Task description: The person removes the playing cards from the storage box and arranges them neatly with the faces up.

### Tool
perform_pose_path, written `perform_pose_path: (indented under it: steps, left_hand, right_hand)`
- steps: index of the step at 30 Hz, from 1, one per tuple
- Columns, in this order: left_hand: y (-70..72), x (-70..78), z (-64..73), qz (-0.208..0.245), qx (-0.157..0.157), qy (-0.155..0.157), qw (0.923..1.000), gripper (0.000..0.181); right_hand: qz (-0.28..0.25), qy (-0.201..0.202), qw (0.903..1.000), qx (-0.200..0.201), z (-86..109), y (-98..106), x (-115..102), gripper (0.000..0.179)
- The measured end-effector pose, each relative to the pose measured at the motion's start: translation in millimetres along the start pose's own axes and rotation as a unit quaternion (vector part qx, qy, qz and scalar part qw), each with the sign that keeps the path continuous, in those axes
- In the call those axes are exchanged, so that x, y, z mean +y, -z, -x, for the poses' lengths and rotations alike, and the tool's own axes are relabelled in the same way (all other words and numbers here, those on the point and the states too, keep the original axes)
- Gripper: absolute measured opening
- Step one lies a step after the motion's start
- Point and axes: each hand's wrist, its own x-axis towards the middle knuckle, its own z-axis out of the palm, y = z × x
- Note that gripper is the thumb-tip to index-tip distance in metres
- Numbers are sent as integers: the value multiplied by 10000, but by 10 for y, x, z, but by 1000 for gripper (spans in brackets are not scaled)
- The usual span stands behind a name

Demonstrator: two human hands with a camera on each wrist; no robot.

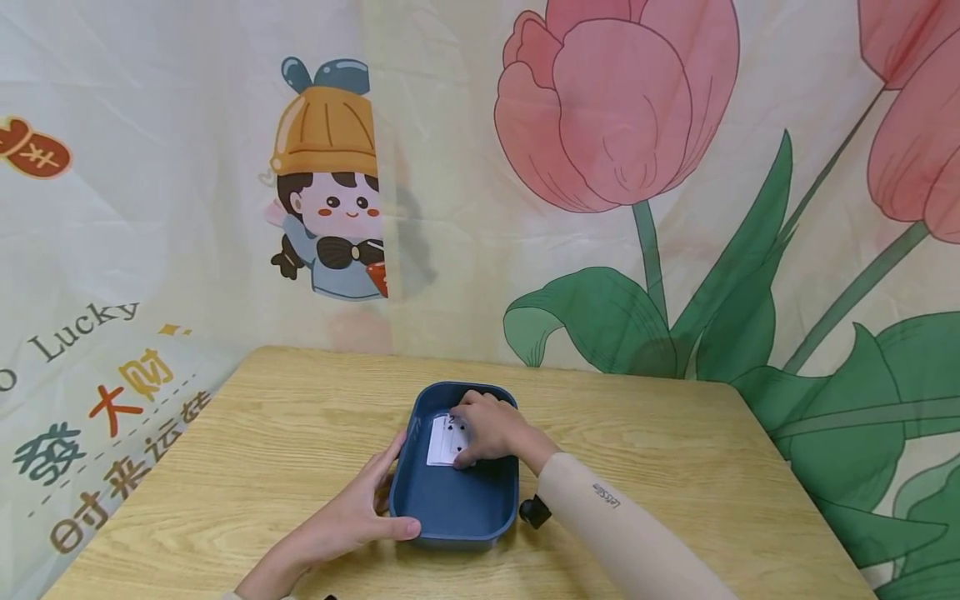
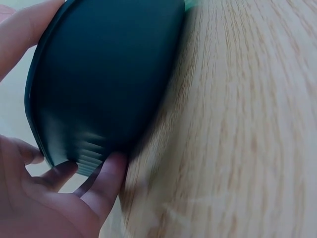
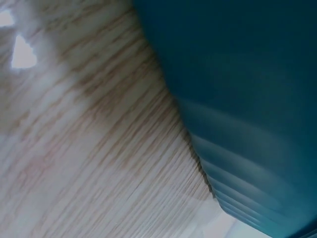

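A dark blue rectangular box (image 1: 450, 504) with rounded corners and an open top stands on the wooden table. White playing cards (image 1: 440, 447) lie inside it toward the far end; the upper one shows a 2 and black pips. My right hand (image 1: 491, 429) reaches over the right wall and holds the cards between thumb and fingers. My left hand (image 1: 356, 508) grips the box's left side, its thumb at the near left corner. In the left wrist view, fingers (image 2: 111, 171) press the box's outer wall (image 2: 104, 74). Only the box's outside (image 3: 237, 84) shows in the right wrist view, without the hand.
The wooden tabletop (image 1: 645, 467) extends around the box on all sides. Behind it hangs a printed cloth (image 1: 450, 183) with tulips and a cartoon figure. A small black object (image 1: 535, 512) sits by my right wrist, beside the box.
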Motion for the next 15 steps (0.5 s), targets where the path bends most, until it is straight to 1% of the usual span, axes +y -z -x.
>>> perform_pose_path:
  steps: [5,9,15]
  left_hand:
    - [-1,4,-8,2,0,63,10000,122]
    - [-9,4,-13,9,19,28,10000,123]
    - [-21,2,-2,-175,115,1,9998,122]
  right_hand:
    - [-69,22,10000,55,-1,4,12,80]
    - [-146,66,9998,105,4,16,20,80]
    - [-385,225,9987,233,13,38,52,80]
